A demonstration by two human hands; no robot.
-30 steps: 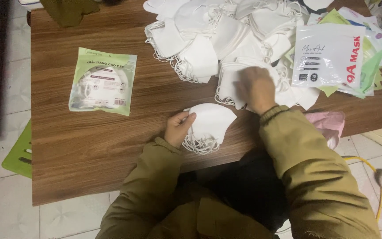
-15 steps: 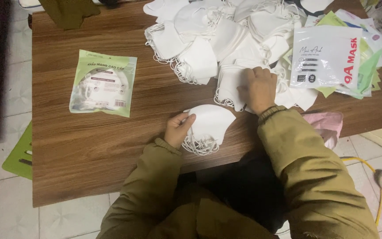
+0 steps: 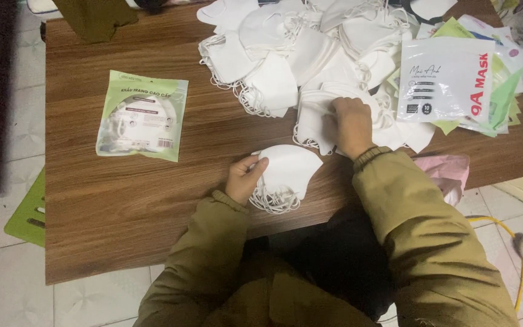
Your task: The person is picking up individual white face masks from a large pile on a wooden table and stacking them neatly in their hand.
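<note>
The person is sitting at a brown wooden table (image 3: 152,200), both arms in olive-green sleeves reaching forward over its near edge. The left hand (image 3: 244,179) is gripping a small stack of white face masks (image 3: 287,172), thumb and fingers closing narrowly on the stack's left edge, while the loops of the ear straps are hanging out toward 6 o'clock. The stack is lying near the front edge of the table, just at 7 o'clock from the right hand (image 3: 351,124). That hand is resting palm down on the near edge of a big loose pile of white masks (image 3: 298,57); its fingers are curling onto one mask at the pile's rim, though how firmly they are pinching it cannot be told from above. At 3 o'clock from the right hand, a white mask packet (image 3: 443,82) is lying on top of several green and white packets. Well apart, at 9 o'clock from the pile, a sealed green packet (image 3: 142,115) with masks inside is lying flat on the wood.
</note>
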